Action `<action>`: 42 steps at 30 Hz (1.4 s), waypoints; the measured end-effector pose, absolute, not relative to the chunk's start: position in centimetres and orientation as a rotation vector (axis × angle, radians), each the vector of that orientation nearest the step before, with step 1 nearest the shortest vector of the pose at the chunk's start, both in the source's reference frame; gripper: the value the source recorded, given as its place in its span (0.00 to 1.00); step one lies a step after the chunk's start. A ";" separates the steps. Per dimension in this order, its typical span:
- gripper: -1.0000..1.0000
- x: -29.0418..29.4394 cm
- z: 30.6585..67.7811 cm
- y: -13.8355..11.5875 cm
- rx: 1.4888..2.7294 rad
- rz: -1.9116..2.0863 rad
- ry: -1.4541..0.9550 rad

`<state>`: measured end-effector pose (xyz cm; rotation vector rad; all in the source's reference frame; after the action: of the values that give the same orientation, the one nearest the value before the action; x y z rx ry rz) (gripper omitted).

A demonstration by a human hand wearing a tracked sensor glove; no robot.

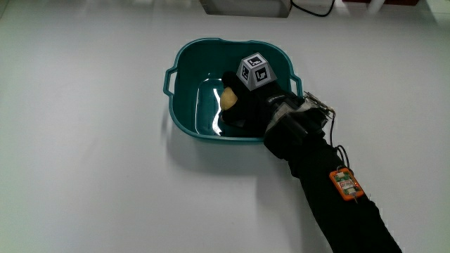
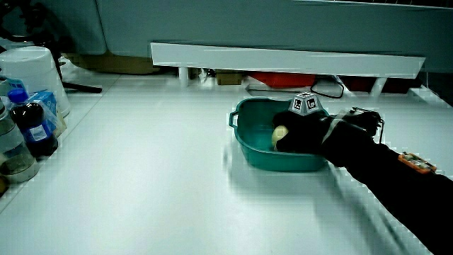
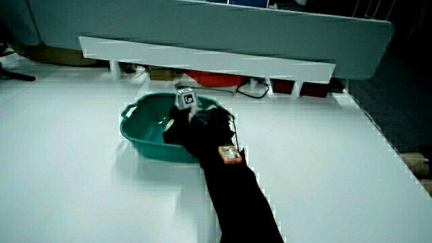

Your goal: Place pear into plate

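Note:
A teal plate shaped like a shallow basin with handles stands on the white table. The gloved hand reaches into it over the rim nearest the person, its fingers curled around a pale yellow pear. The pear is low inside the plate, partly hidden by the fingers. I cannot tell whether it touches the plate's floor. The patterned cube rides on the hand's back.
A low white partition runs along the table's edge farthest from the person. In a side view, bottles and a white container stand at the table's side edge. A black cable lies near the partition.

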<state>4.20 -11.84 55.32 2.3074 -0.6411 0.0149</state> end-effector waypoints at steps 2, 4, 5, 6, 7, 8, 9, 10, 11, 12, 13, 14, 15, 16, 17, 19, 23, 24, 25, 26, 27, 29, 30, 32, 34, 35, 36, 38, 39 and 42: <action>0.46 4.5 55.6 -11.7 2.303 0.022 -0.624; 0.43 4.7 55.7 -11.7 2.303 0.051 -0.624; 0.42 4.7 55.7 -11.7 2.303 0.051 -0.625; 0.40 4.7 55.7 -11.8 2.310 0.046 -0.621; 0.39 4.7 55.5 -11.7 2.319 0.047 -0.625; 0.38 4.8 55.6 -11.7 2.321 0.036 -0.615; 0.36 4.9 55.8 -11.8 2.306 0.047 -0.621; 0.35 4.9 55.7 -11.7 2.307 0.043 -0.621; 0.33 5.0 55.9 -11.7 2.308 0.037 -0.621; 0.32 5.0 55.8 -11.7 2.306 0.051 -0.626; 0.31 5.0 55.5 -11.6 2.314 0.052 -0.625; 0.29 5.0 55.5 -11.6 2.327 0.052 -0.621; 0.28 5.0 55.7 -11.6 2.311 0.054 -0.625; 0.26 5.1 55.8 -11.6 2.311 0.049 -0.620; 0.25 5.1 55.8 -11.6 2.301 0.065 -0.632; 0.22 5.1 55.8 -11.6 2.296 0.061 -0.636; 0.17 5.2 56.0 -11.6 2.286 0.060 -0.623; 0.15 5.3 56.1 -11.6 2.289 0.045 -0.622; 0.14 5.3 56.0 -11.6 2.292 0.034 -0.620; 0.12 5.4 56.1 -11.6 2.266 0.031 -0.630; 0.11 5.5 56.1 -11.6 2.274 0.029 -0.618; 0.08 5.8 56.0 -11.7 2.264 0.059 -0.612; 0.07 5.8 55.8 -11.7 2.259 0.068 -0.623; 0.04 5.7 55.1 -11.9 2.281 0.069 -0.621; 0.01 5.6 54.5 -12.0 2.261 0.079 -0.633; 0.00 5.5 54.6 -12.1 2.251 0.074 -0.635; 0.00 5.5 54.5 -12.2 2.240 0.080 -0.634; 0.00 5.7 54.5 -12.2 2.254 0.085 -0.624; 0.00 5.8 54.4 -12.2 2.250 0.093 -0.631; 0.00 6.0 53.7 -12.2 2.265 0.107 -0.642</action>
<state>5.97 -12.19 53.66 2.2652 -0.6418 0.1073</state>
